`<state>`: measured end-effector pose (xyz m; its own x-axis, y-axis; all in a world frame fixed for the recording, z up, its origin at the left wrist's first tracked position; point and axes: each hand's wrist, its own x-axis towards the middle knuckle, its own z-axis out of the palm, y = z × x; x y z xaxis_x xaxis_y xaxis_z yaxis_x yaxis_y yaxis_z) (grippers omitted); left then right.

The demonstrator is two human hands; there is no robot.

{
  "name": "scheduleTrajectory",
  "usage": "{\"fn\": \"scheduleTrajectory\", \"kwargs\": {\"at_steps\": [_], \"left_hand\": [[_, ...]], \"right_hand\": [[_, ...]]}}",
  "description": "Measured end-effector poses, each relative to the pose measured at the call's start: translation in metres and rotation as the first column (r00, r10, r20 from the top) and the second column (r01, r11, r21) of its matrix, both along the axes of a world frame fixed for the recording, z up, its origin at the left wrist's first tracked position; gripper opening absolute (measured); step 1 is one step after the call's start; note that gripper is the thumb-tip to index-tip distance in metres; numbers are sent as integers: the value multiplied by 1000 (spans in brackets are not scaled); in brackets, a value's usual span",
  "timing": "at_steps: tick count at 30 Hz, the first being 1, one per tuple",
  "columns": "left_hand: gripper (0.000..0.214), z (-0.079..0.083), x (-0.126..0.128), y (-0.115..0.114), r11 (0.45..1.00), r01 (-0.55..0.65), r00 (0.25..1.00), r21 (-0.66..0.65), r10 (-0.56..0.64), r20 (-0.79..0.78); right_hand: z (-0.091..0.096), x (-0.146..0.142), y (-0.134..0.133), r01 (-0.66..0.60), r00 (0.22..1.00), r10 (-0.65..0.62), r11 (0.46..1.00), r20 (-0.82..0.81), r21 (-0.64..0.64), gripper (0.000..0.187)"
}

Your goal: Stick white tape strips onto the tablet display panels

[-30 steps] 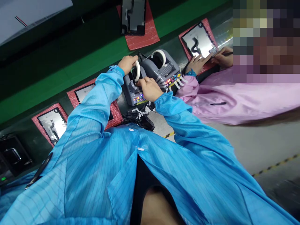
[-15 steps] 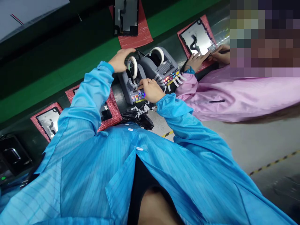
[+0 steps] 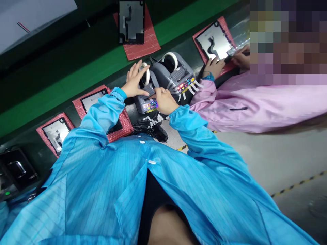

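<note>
A small grey tape dispenser point(image 3: 146, 103) with lit coloured buttons stands on the dark bench in front of me. A white tape roll point(image 3: 145, 75) sits upright on its top. My left hand point(image 3: 133, 82) is open, its fingers stretched up and its thumb lying against the roll's side. My right hand point(image 3: 164, 100) rests on the dispenser's right side, with bent fingers pressed on a dark grey flap point(image 3: 149, 91) below the roll. Both of my arms are in blue sleeves.
A larger tape dispenser point(image 3: 178, 76) with cut strips hanging out stands to the right. A co-worker's hand point(image 3: 214, 67) in a pink sleeve rests on a panel on a red mat point(image 3: 224, 25). More panels on red mats point(image 3: 79, 102) lie to the left. A black bag point(image 3: 150, 131) sits near me.
My left hand came down from behind the roll to its near side and opened against it. My right hand slid slightly left onto the grey flap.
</note>
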<state>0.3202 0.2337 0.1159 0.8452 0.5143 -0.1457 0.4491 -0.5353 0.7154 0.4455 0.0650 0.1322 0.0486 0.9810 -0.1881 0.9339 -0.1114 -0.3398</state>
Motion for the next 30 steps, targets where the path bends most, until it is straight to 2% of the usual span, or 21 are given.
{"fn": "scheduleTrajectory", "kwargs": {"at_steps": [3, 6, 8, 11, 17, 20, 25, 27, 30], "left_hand": [[126, 2, 0, -6, 1000, -24, 999, -4, 24, -24], [129, -1, 5, -16, 997, -76, 997, 12, 76, -16], [133, -5, 9, -23, 991, -128, 992, 36, 128, -3], [140, -15, 14, -29, 977, -206, 979, 58, 205, 20], [147, -29, 19, -29, 950, -305, 952, 67, 304, 24], [148, -30, 22, -29, 952, -300, 954, 68, 300, 6], [141, -19, 15, -33, 942, -331, 941, -44, 334, 58], [137, -8, -1, -34, 929, -368, 927, -46, 371, 57], [131, 10, -42, -32, 903, -428, 903, 32, 426, 47]], "right_hand": [[2, 7, -6, 52, 993, -49, 998, -110, 33, 57], [6, 20, -17, 198, 964, -170, 972, -203, 127, 65], [7, 28, -24, 286, 943, -241, 940, -230, 185, 65], [3, 35, -28, 354, 923, -302, 908, -238, 223, 60], [-17, 32, -6, 434, 874, -369, 886, -317, 164, 50], [-20, 34, -4, 427, 854, -360, 898, -375, 109, 51], [-28, 39, -22, 305, 838, -267, 952, -475, 3, 90], [-35, 39, -25, 303, 807, -282, 952, -519, -47, 97], [-43, 37, -22, 360, 783, -350, 929, -515, -83, 98]]}}
